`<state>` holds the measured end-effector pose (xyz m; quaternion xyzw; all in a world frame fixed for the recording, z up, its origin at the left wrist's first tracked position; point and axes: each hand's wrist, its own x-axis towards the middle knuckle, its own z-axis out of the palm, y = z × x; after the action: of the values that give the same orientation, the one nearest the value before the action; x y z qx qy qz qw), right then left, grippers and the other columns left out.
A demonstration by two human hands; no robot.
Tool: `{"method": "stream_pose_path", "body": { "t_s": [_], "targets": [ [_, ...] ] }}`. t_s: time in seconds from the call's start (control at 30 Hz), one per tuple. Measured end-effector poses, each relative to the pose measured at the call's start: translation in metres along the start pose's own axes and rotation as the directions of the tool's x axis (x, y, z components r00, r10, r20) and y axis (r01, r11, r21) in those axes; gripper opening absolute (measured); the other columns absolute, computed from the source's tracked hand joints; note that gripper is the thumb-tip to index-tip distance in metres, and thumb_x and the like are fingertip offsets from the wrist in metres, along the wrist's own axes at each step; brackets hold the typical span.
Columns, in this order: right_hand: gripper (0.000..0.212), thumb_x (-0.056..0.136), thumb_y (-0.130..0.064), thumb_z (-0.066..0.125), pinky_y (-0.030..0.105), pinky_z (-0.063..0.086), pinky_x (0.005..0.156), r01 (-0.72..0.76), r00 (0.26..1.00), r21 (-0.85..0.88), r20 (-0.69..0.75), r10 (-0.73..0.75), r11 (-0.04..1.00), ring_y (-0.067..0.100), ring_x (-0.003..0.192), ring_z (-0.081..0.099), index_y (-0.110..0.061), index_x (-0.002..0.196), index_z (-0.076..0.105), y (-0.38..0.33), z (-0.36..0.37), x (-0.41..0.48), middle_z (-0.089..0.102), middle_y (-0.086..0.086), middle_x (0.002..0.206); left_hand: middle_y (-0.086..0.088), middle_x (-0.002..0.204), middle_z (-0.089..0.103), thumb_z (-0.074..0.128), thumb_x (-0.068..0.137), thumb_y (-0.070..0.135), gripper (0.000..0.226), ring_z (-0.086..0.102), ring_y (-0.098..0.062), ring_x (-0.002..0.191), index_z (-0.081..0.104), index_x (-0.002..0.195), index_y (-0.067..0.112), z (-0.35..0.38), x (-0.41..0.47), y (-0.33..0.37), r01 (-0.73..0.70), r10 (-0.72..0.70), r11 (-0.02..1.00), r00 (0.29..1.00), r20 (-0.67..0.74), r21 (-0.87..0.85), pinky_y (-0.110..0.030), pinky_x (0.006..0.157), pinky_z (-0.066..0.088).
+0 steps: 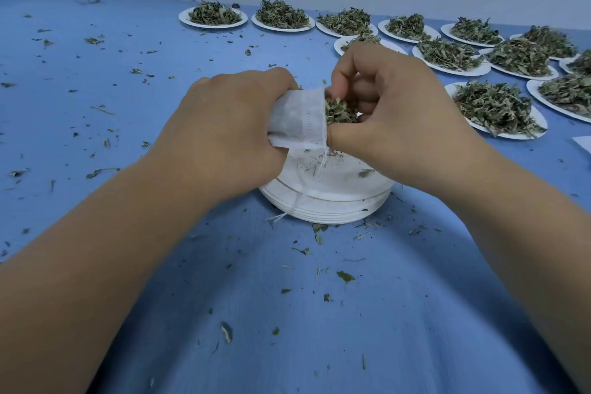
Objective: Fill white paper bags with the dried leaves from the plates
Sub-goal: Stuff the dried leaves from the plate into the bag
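My left hand point(224, 128) grips a small white paper bag point(299, 120) on its side, with the mouth facing right. My right hand point(393, 112) pinches a clump of dried green leaves point(340, 112) right at the bag's mouth. The bag's white drawstring point(299, 198) dangles down. Both hands hover over a stack of white paper plates point(332, 198); the top plate carries only crumbs.
Several white plates heaped with dried leaves point(499, 109) stand in rows at the back and right of the blue table point(128, 89). Loose leaf bits lie scattered across the cloth. A white sheet corner point(583, 145) shows at the right edge. A pale wall runs behind the table.
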<state>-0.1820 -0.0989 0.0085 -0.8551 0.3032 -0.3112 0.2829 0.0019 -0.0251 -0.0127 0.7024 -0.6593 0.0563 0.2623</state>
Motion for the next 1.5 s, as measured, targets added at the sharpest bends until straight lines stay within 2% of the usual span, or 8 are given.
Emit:
{"method": "stream_pose_path", "body": {
  "t_s": [0.17,0.27,0.43,0.53,0.87,1.03,1.37,1.5],
  "targets": [
    [0.026,0.075,-0.010,0.089,0.021,0.048,0.052,-0.059,0.996,0.173,0.078,0.046,0.983,0.007,0.048,0.050,-0.013,0.092,0.070,0.003,-0.007,0.001,0.067,-0.019,0.073,0.009,0.080,0.061,0.071,0.073,0.030,0.039,0.058,-0.022,0.074,0.056,0.108,0.034,0.001,-0.001,0.001,-0.021,0.021,0.999,1.000,-0.007,-0.028,-0.039,0.068,0.049],
    [0.032,0.069,-0.012,0.091,0.031,0.061,0.075,-0.161,0.974,0.257,0.195,0.112,0.953,0.023,0.077,0.075,-0.022,0.096,0.076,0.006,-0.016,0.001,0.078,-0.010,0.088,0.010,0.081,0.061,0.071,0.074,0.033,0.037,0.058,-0.021,0.075,0.056,0.108,0.035,0.003,-0.001,0.000,-0.002,0.002,0.999,1.000,0.002,-0.048,-0.040,0.068,0.051],
    [0.047,0.062,-0.013,0.084,0.017,0.057,0.087,-0.256,0.935,0.381,0.332,0.127,0.888,0.013,0.097,0.075,-0.024,0.108,0.075,0.013,-0.025,0.004,0.078,-0.013,0.082,0.010,0.079,0.060,0.071,0.076,0.032,0.033,0.056,-0.016,0.072,0.057,0.105,0.035,0.007,-0.001,-0.002,0.020,-0.021,0.995,1.000,-0.008,-0.094,-0.040,0.065,0.051],
    [0.041,0.072,-0.006,0.078,0.033,0.058,0.094,-0.287,0.928,0.442,0.349,0.132,0.850,0.024,0.100,0.075,-0.019,0.111,0.074,0.014,-0.026,0.005,0.079,0.005,0.098,0.010,0.081,0.061,0.073,0.077,0.034,0.035,0.057,-0.018,0.074,0.057,0.108,0.033,0.008,-0.001,-0.002,-0.006,0.004,0.996,1.000,-0.019,-0.093,-0.041,0.067,0.051],
    [0.021,0.081,0.003,0.081,0.027,0.062,0.065,-0.077,0.996,0.323,0.066,0.059,0.943,0.017,0.068,0.075,-0.008,0.099,0.076,0.005,-0.005,0.002,0.078,0.000,0.081,0.009,0.075,0.057,0.072,0.076,0.035,0.030,0.055,-0.012,0.069,0.054,0.099,0.032,0.012,0.000,0.003,-0.037,0.036,0.996,0.999,-0.007,-0.085,-0.043,0.060,0.051],
    [0.018,0.078,-0.001,0.079,0.007,0.039,0.053,0.012,1.000,0.127,-0.030,-0.008,0.992,-0.001,0.049,0.055,-0.012,0.083,0.065,0.005,0.002,0.002,0.070,-0.003,0.064,0.010,0.076,0.060,0.074,0.073,0.034,0.036,0.056,-0.011,0.070,0.056,0.104,0.033,0.013,0.000,0.001,-0.034,0.031,0.991,0.999,-0.023,-0.128,-0.040,0.060,0.051],
    [0.017,0.090,-0.004,0.075,0.054,0.060,0.088,-0.039,0.988,0.299,0.157,-0.009,0.954,0.022,0.094,0.076,-0.016,0.099,0.082,0.014,-0.006,0.002,0.079,0.004,0.098,0.009,0.075,0.059,0.069,0.077,0.034,0.027,0.056,-0.014,0.069,0.056,0.100,0.033,0.011,0.000,-0.004,0.024,-0.030,0.992,0.999,-0.045,-0.126,-0.036,0.060,0.049],
    [0.016,0.085,0.001,0.077,0.016,0.054,0.065,0.025,0.992,0.258,0.113,-0.056,0.966,0.002,0.067,0.070,-0.011,0.094,0.082,0.011,-0.003,0.001,0.079,-0.002,0.088,0.008,0.071,0.057,0.072,0.077,0.028,0.028,0.054,-0.012,0.065,0.057,0.100,0.027,0.012,-0.001,-0.001,-0.033,0.030,0.993,0.999,-0.031,-0.109,-0.037,0.057,0.049]
  ]
}}
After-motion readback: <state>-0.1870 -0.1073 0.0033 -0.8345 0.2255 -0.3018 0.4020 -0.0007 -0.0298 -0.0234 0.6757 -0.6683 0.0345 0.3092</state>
